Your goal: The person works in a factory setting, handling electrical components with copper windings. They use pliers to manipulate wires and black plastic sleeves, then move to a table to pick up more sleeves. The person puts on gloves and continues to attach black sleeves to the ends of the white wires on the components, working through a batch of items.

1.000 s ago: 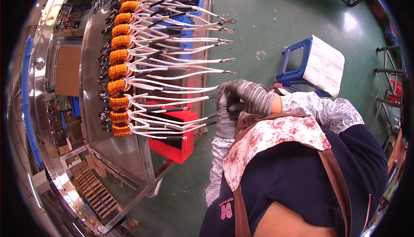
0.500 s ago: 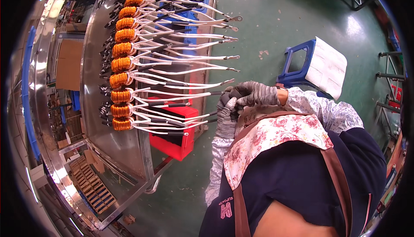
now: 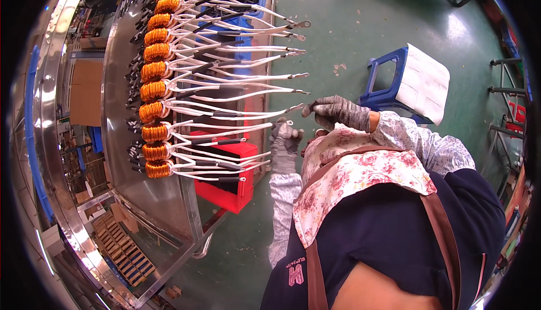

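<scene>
A row of orange copper coils (image 3: 153,113) hangs on a steel panel (image 3: 121,158), each with white sleeved leads (image 3: 225,113) ending in metal ring terminals that point toward me. My left hand (image 3: 284,141), in a grey knit glove, is closed around the terminal end of one lead just above the red bin. My right hand (image 3: 338,113), also gloved, pinches the tip of the lead one row higher, at its terminal (image 3: 297,107). The two hands are a short way apart.
A red bin (image 3: 228,183) sits under the lowest coils, and a blue crate (image 3: 248,11) behind the upper leads. A blue plastic stool (image 3: 389,82) with a white pad stands on the green floor to the right. Metal racks line the right edge.
My hands were together on one lead; the right hand has moved away to the right and up onto a higher lead. The left hand stays low on its lead.
</scene>
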A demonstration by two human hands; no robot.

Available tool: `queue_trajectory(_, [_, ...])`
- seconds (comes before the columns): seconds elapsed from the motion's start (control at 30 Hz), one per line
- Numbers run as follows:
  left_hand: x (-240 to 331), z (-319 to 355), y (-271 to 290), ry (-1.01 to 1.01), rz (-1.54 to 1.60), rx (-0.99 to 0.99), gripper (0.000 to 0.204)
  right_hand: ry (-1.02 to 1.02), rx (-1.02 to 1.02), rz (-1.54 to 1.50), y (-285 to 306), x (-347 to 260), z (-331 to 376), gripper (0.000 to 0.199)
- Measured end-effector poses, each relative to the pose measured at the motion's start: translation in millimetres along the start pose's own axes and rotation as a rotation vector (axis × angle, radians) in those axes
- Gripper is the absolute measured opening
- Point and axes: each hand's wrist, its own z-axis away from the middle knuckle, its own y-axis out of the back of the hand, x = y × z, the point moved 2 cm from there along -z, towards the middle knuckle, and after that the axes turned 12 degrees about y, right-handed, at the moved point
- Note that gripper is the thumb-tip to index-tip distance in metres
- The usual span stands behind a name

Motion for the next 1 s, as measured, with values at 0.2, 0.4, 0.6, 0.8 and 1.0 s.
queue_trajectory(0.2, [26.7,-17.6,41.0,-0.119,-0.223,0.254,0.013,-0.060,0.091,0.220,11.5,8.8,3.1,0.040])
queue_trajectory(0.4, [39.9,-21.0,0.1,-0.069,-0.086,0.047,0.025,0.274,0.138,0.688,32.7,23.5,7.5,0.031])
queue_trajectory(0.6, [49.2,2.5,-24.4,-0.097,-0.271,0.082,0.032,0.001,-0.011,0.699,23.3,5.8,11.0,0.035])
queue_trajectory(0.8, [46.2,14.1,-28.7,-0.118,-0.272,0.161,0.033,0.118,-0.095,0.814,23.6,5.9,9.3,0.038])
queue_trajectory(1.0, [44.1,19.1,-34.6,-0.145,-0.289,0.238,0.032,-0.045,-0.105,0.369,19.0,0.9,6.8,0.036])
